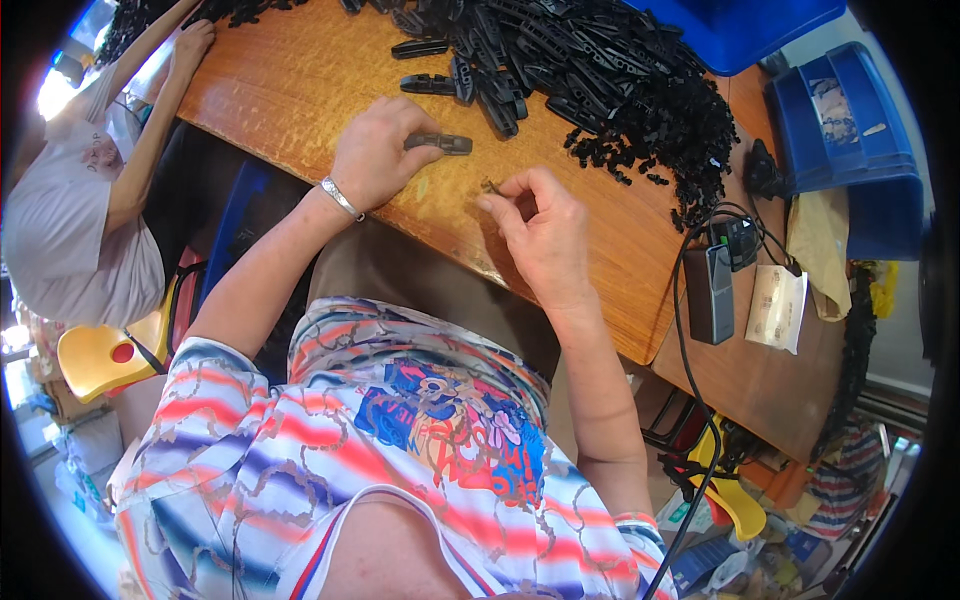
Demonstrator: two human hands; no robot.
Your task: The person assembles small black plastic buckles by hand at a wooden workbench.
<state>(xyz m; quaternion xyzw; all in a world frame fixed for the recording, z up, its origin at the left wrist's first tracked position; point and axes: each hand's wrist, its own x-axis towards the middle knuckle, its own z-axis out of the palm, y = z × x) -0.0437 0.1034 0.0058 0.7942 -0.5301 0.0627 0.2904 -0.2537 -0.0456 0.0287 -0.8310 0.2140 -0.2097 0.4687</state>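
My left hand [383,150] is closed on a long black plastic clip-like part [440,144], held just above the wooden table [300,100]. A silver bracelet circles that wrist. To the right, my right hand [540,220] pinches a small dark piece [490,187] between thumb and forefinger; its exact kind is too small to make out. The two held things are a short way apart. Beyond my hands lies a heap of long black plastic parts [550,60] like the one on the left. Small black pieces [655,135] are piled at its right side.
Blue plastic bins [845,130] stand at the right. Near them are a black power bank [708,295], a cable [690,370] and a white packet [776,308]. Another person's arm [150,120] rests at the table's far left. A yellow chair [115,350] stands at left.
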